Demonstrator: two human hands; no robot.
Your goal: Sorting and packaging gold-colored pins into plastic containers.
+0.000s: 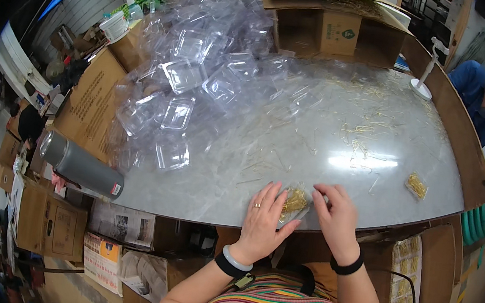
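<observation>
A small clear plastic box (295, 202) filled with thin gold wire pieces lies close to the table's near edge, between my hands. My left hand (259, 222) curves around its left and near sides, fingers along one side and thumb by the near corner. A light bangle, a black band and a ring are on that arm and hand. Just right of the box, my right hand (335, 216) has bent fingers, with thumb and forefinger apart near the box's edge. I see nothing held in it. Another filled clear box (416, 186) rests farther right.
Clear plastic boxes (188, 76) form a large heap at the back left. Loose gold wires (358, 135) are scattered over the grey table (207, 198). A grey bottle (82, 164) lies at the left edge, a white stand (422, 88) at the right. Beyond the cardboard wall sits a person (482, 98).
</observation>
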